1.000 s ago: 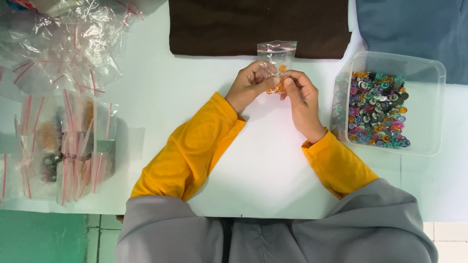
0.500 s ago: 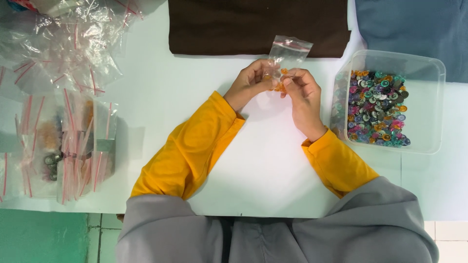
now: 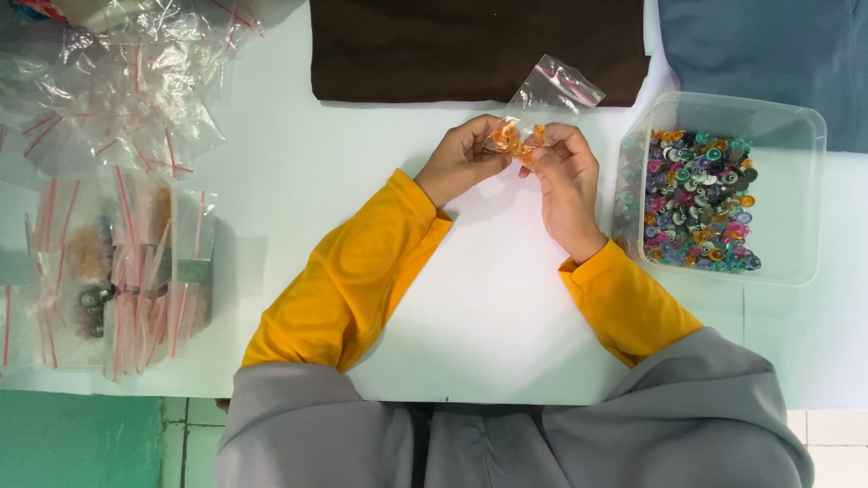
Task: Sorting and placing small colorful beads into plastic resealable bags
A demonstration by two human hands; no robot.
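Observation:
Both of my hands meet above the white table [image 3: 488,307] and hold one small clear zip bag [image 3: 542,101] with a red seal strip. Small orange pieces sit in the bag's lower part, pinched between my fingers. My left hand [image 3: 463,158] grips the bag's lower left side. My right hand [image 3: 565,181] grips it from the right, with fingers curled over the orange pieces. The bag's top tilts up and to the right, over the edge of a dark brown cloth [image 3: 479,50].
A clear plastic tub [image 3: 787,190] of several small multicoloured round pieces stands just right of my right hand. Loose empty zip bags [image 3: 117,90] lie at the far left, with filled bags [image 3: 127,271] below them. A blue-grey cloth [image 3: 768,54] lies at the back right.
The bag has tipped from upright to leaning right. My hands stayed together in about the same place, and the fingers shifted on the bag.

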